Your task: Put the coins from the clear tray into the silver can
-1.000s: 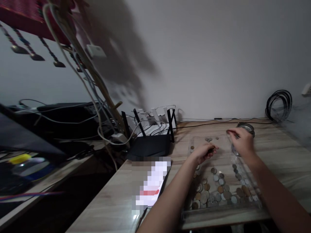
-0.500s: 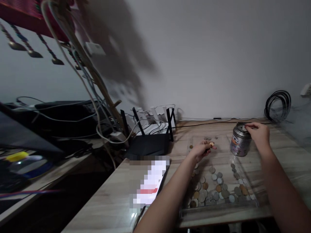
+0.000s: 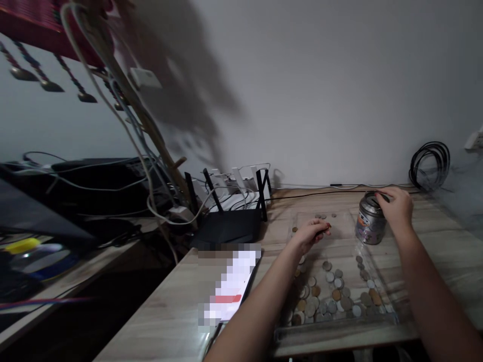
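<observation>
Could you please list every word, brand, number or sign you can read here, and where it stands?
No text is readable.
Silvery can: printed side, too small and blurred.
Coins: any markings too small.
Lit screen: pixelated, illegible.

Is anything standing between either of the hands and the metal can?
Nothing visible stands between the right hand and the metal can: that hand is at the can's top. Between the left hand and the can, only the right edge of the clear tray shows, apparently lower than the hand.
</observation>
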Tool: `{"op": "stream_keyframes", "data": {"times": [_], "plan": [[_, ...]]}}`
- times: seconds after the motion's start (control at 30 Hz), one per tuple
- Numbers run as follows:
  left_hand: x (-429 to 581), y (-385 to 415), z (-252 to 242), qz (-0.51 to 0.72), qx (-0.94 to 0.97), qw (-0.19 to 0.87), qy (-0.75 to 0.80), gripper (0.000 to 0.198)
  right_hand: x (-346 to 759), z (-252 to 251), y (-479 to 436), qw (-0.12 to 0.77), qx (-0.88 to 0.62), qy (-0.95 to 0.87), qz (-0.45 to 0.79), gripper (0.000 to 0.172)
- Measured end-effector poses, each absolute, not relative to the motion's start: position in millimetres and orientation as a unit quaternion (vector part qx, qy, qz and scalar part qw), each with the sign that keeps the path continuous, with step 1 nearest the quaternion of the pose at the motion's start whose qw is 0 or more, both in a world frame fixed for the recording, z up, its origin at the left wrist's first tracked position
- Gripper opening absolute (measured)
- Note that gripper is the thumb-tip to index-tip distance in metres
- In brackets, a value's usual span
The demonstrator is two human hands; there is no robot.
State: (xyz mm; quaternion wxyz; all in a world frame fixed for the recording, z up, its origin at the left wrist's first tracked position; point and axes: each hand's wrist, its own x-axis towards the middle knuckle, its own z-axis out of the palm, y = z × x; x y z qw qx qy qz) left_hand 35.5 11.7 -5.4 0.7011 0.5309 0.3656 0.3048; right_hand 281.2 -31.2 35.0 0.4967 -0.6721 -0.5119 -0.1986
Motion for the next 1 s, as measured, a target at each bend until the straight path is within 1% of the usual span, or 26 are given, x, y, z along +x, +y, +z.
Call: {"op": "stream_keyframes", "data": {"times": [0.07,0.1,0.17,0.23,0.3,0.37,0.4,0.43,0.5,0.57,0.63,0.7,0.77,0.9,0.93,1.0], "plan": [[35,12,-6,0.303,0.532,0.701,0.366,0.019,262,36,-37,0.516,-0.633,-0.529,-0.23,0.023],[35,12,-6,0.301,0.533,0.701,0.366,0.019,250,34,-39,0.52,-0.613,-0.555,-0.214,0.024],[35,12,-6,0.3,0.537,0.7,0.362,0.021,222,26,-39,0.501,-0.581,-0.629,-0.125,0.023],[34,10,-6,0.312,0.541,0.696,0.355,0.024,196,14,-36,0.46,-0.559,-0.69,0.007,0.023],[34,9,-5,0.338,0.54,0.688,0.348,0.035,177,0,-30,0.434,-0.533,-0.714,0.131,0.024],[35,7,-4,0.356,0.536,0.685,0.341,0.048,168,-9,-26,0.433,-0.51,-0.716,0.201,0.023],[36,7,-4,0.358,0.534,0.688,0.337,0.05,168,-11,-25,0.434,-0.504,-0.714,0.219,0.022],[36,6,-4,0.353,0.533,0.693,0.334,0.048,169,-10,-24,0.434,-0.507,-0.712,0.221,0.021],[38,7,-5,0.33,0.525,0.709,0.335,0.034,178,-3,-27,0.435,-0.532,-0.706,0.171,0.02],[38,10,-6,0.314,0.498,0.728,0.353,0.02,194,11,-32,0.448,-0.581,-0.678,0.046,0.021],[37,13,-7,0.314,0.452,0.744,0.379,0.014,215,26,-38,0.459,-0.639,-0.609,-0.098,0.023],[36,16,-8,0.325,0.409,0.754,0.399,0.01,240,36,-41,0.461,-0.692,-0.527,-0.178,0.024],[36,18,-9,0.325,0.387,0.762,0.405,0.01,263,39,-39,0.463,-0.725,-0.477,-0.18,0.022],[34,16,-7,0.319,0.406,0.761,0.392,0.019,287,30,-28,0.479,-0.726,-0.485,-0.085,0.02],[34,15,-7,0.321,0.415,0.757,0.389,0.02,289,28,-26,0.481,-0.722,-0.491,-0.081,0.021],[34,13,-6,0.324,0.431,0.751,0.381,0.017,287,26,-26,0.485,-0.713,-0.493,-0.114,0.021]]}}
